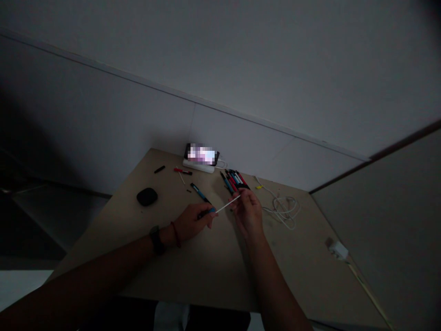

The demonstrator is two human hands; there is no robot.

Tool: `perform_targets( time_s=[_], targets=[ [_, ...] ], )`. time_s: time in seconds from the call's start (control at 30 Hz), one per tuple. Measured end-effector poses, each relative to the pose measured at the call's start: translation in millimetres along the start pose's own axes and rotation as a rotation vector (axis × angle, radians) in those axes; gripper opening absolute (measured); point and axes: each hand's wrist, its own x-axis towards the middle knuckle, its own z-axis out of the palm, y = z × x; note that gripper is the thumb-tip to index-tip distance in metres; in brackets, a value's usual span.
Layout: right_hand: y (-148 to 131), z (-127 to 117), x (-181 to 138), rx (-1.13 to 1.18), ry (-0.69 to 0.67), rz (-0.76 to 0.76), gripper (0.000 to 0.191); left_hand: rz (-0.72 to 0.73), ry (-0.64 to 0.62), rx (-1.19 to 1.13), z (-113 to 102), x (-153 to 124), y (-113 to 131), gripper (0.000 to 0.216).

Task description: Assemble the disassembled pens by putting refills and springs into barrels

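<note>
Left hand [193, 223]: fingers closed on a dark pen barrel [206, 213] with a blue end, low over the table
Right hand [248, 211]: pinches a thin white refill [229, 204], a straight stick slanting from its fingertips to the barrel's blue end
Table [206, 271]: flat, matte tan board
Pen bundle [234, 180]: blue, red and black barrels fanned just behind the right hand; number unclear
Loose on the board: one blue pen [200, 193], one red pen [182, 171]
Black case [147, 196]: one, rounded, closed
White cable [284, 209]: one loose coil
Phone [201, 154]: leans on a white block [198, 166]
</note>
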Motion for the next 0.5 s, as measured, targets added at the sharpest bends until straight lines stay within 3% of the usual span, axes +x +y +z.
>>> perform_targets(
  time_s=[0.17, 0.37, 0.5],
  targets=[
    [1.7, 1.5, 0.8, -0.038, 0.030, -0.052, 0.034, 0.000, 0.010, 0.020, 0.1, 0.2, 3.5, 0.034],
    [5.8, 5.4, -3.8, -0.115, -0.044, -0.016, 0.035, -0.012, 0.009, 0.029, -1.1, 0.0, 5.0, 0.036],
    [0.6, 2.7, -1.5, -0.051, 0.019, -0.032, 0.035, -0.023, -0.002, 0.026, -0.8, -0.5, 3.0, 0.033]
  ],
)
